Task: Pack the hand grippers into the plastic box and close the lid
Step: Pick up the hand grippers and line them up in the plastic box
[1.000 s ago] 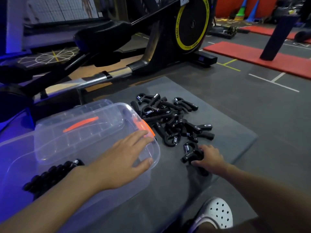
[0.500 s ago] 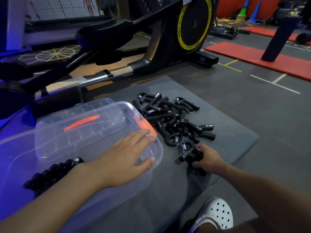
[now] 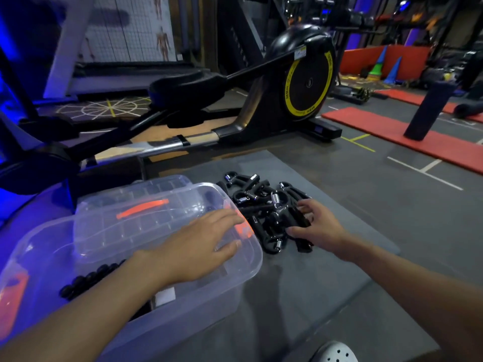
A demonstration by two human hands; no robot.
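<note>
A pile of several black hand grippers with metal springs lies on the grey mat, just right of the clear plastic box. The clear lid, with an orange handle, lies loosely on top of the box. My left hand rests flat on the box's right rim, by the orange latch. My right hand reaches into the near side of the pile, with thumb and fingers curled round black handles. A black beaded item shows through the box.
A black and yellow elliptical trainer stands right behind the box and mat. Red mats and a dark upright post lie to the far right. My white shoe is at the bottom edge.
My right hand has moved forward from the near edge of the pile into it, bringing the gripper it held up against the others. The left hand stays on the box. The camera has tilted up.
</note>
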